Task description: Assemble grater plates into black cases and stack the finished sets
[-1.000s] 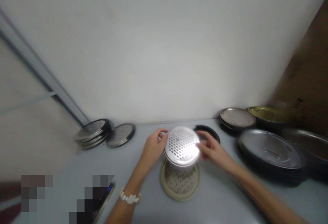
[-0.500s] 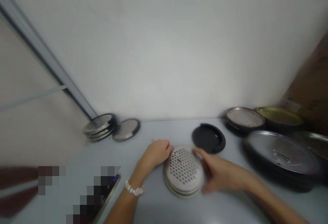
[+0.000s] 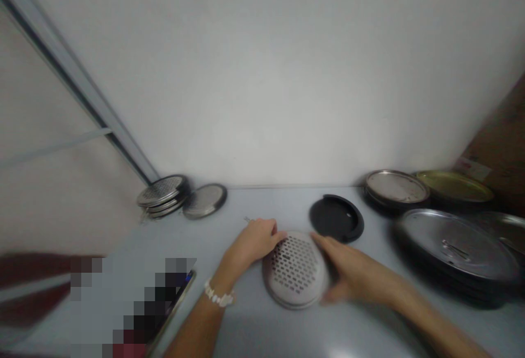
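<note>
A round metal plate with rows of slots [image 3: 297, 270] lies on the grey table between my two hands. My left hand [image 3: 262, 243], wearing a bracelet of pale beads, is closed at its upper left edge, thumb over the rim. On the opposite side my right hand [image 3: 348, 273] grips the edge, its fingers at the far right rim and its thumb lower down. What lies under the plate is hidden. Just behind it sits a round black tray with a raised rim [image 3: 334, 218]. Some thin, wiry bits [image 3: 248, 219] show beyond my left fingers.
At the back left are a stack of slotted metal plates in black rims [image 3: 162, 193] and a single similar plate [image 3: 205, 200]. To the right stand round metal-topped pieces [image 3: 396, 186], a yellowish one [image 3: 455, 186] and a large oval one [image 3: 459, 243]. A white wall rises behind.
The lower rim that showed under the slotted plate is now mostly covered. My left thumb has come further over the plate's edge. The view has shifted slightly.
</note>
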A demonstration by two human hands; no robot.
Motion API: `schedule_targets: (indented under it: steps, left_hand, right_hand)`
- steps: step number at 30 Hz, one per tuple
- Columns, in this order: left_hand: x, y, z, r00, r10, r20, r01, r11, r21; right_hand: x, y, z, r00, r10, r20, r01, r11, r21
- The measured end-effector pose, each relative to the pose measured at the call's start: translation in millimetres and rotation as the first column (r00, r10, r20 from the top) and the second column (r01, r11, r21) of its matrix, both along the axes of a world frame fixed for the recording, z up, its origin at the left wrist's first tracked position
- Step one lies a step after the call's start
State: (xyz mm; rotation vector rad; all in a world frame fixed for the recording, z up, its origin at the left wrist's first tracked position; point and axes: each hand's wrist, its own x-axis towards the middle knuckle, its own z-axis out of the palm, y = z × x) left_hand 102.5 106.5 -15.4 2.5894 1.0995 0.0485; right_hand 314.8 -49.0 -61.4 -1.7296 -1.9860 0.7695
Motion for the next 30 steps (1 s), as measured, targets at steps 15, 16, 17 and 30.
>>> schedule_targets:
  steps: [15, 16, 17, 30]
  left_hand:
    - [1.7, -1.3, -4.8, 0.996, -0.062, 0.066, 0.066, 0.996, -0.066]
    - [1.9, -1.3, -4.6, 0.995, -0.066, 0.073, 0.072, 0.995, -0.072]
    - [2.1, -1.3, -4.7, 0.994, -0.072, 0.079, 0.078, 0.994, -0.074]
    - [-0.7, 6.1, -5.3, 0.990, -0.123, 0.073, 0.134, 0.975, -0.176]
  right_hand:
    - [2.6, 2.6, -9.5, 0.997, 0.010, 0.080, -0.011, 1.000, 0.004]
    - [3.9, 2.9, -9.5, 0.997, 0.016, 0.082, -0.016, 1.000, 0.002]
    - [5.1, 3.1, -9.2, 0.997, 0.022, 0.080, -0.022, 1.000, -0.002]
    - [-0.1, -1.1, 6.6, 0.999, 0.022, 0.049, -0.016, 0.994, -0.112]
